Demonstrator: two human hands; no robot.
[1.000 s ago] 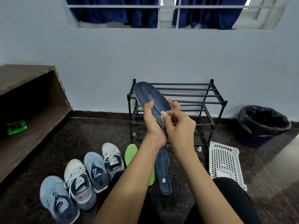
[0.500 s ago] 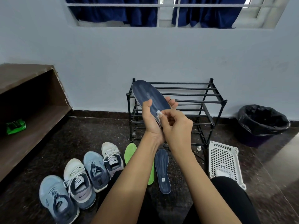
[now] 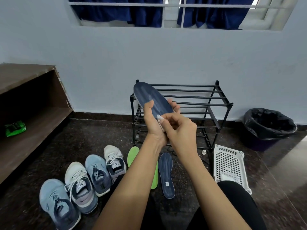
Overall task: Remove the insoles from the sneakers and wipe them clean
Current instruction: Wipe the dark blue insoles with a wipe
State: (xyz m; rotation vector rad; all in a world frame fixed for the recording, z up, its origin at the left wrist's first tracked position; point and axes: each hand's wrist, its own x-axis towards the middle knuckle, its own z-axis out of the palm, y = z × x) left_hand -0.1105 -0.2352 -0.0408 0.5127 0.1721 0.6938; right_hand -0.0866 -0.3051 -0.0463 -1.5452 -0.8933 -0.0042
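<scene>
One navy insole point(image 3: 152, 97) stands tilted, toe up-left, heel clasped in the left grip point(image 3: 152, 125), the right grip point(image 3: 181, 130) pinching a white wipe point(image 3: 159, 117) against its lower face, shoe rack point(image 3: 229, 104) behind.

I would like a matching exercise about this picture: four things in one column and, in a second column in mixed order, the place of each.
Things
1. held blue insole
2. green insole
3. white wipe
4. green packet

Places
a. on the wooden shelf
b. pinched in the right hand
c. on the floor, beside the second blue insole
d. gripped by the left hand

Pairs: 1-d, 2-c, 3-b, 4-a
</scene>
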